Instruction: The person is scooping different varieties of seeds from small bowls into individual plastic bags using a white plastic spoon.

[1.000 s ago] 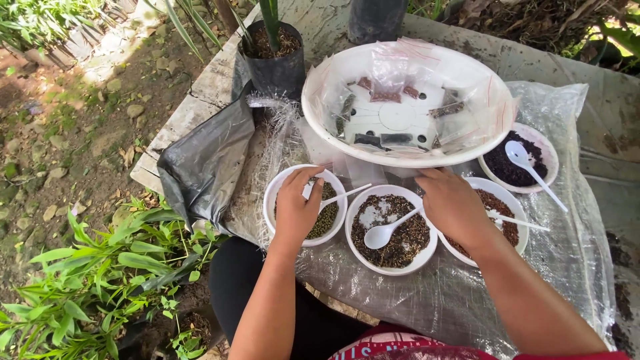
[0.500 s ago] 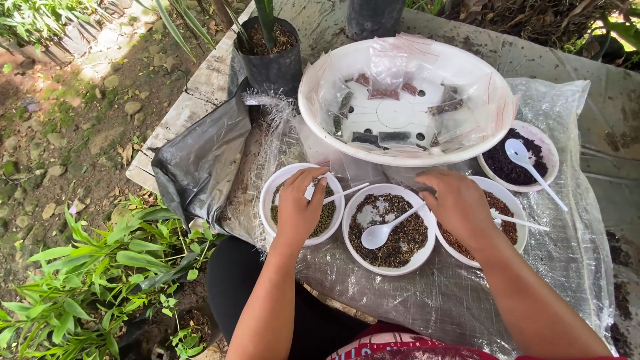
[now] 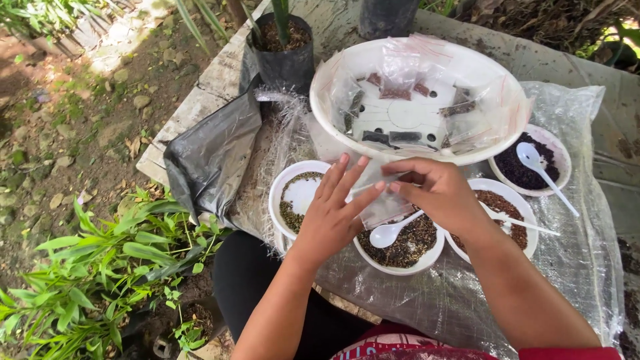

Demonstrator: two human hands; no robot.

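Covering a weathered outdoor table [image 3: 200, 100], clear plastic sheet [image 3: 587, 253] under seed bowls [image 3: 293, 200].

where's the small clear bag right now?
Head view, centre: the small clear bag is pinched between the left hand and right hand, above the middle seed bowl, below the big white basin.
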